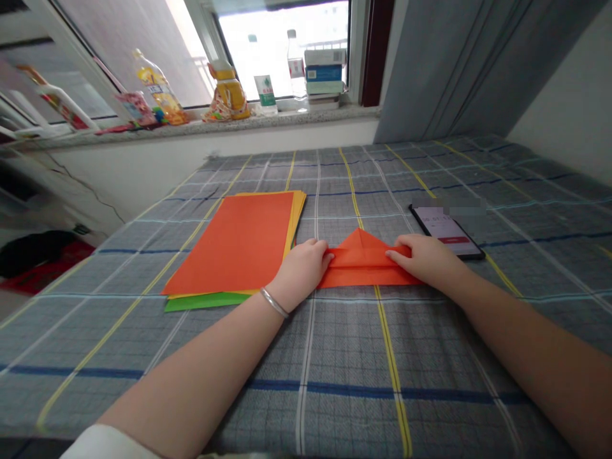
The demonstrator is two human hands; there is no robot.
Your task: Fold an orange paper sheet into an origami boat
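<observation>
We've got the folded orange paper (361,260) nr ctr of frame, long axis L-R, peak pointing twd top, straight edge facing us. Fingers of our L hand (302,269) & R hand (426,258) pinch its 2 ends. Paper stack (236,242) limits room ctr-L, phone (452,234) mid-R; plaid cloth (351,347) gives us room lower ctr.
</observation>
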